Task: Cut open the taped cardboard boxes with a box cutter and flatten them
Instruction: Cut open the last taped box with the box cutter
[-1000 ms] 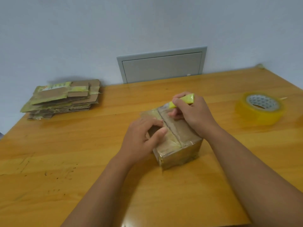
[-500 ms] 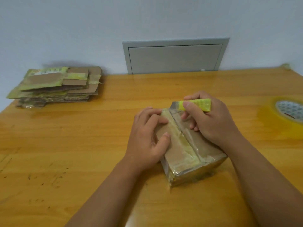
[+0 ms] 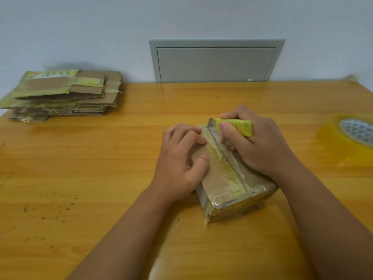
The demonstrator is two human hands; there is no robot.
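1. The taped cardboard box [image 3: 228,174] sits right of centre in the frame on the wooden table [image 3: 101,168], its top seam running from the far end toward the near lower right.
2. The left hand [image 3: 179,164] lies on the left half of the box top. Its fingers [image 3: 181,130] are gently curved and pressed down on the cardboard, the thumb alongside the tape, so it braces the box rather than gripping it.
3. The right hand [image 3: 260,146] grips the yellow-green box cutter [image 3: 236,126], fingers curled round the handle with the thumb on top. The metal tip meets the far end of the seam.
4. Judged from this, the step in hand is slitting the tape along the top seam, and the cut looks to be at its start.
5. The next move likely calls for drawing the blade toward the near edge along the seam, shallow and steady, with the left thumb kept off the line of travel.
6. The end tape also appears intact, so flattening is not yet possible.
7. In the upper left of the frame lies a stack of flattened boxes [image 3: 60,93]. A tape roll [image 3: 351,136] sits at the right edge.
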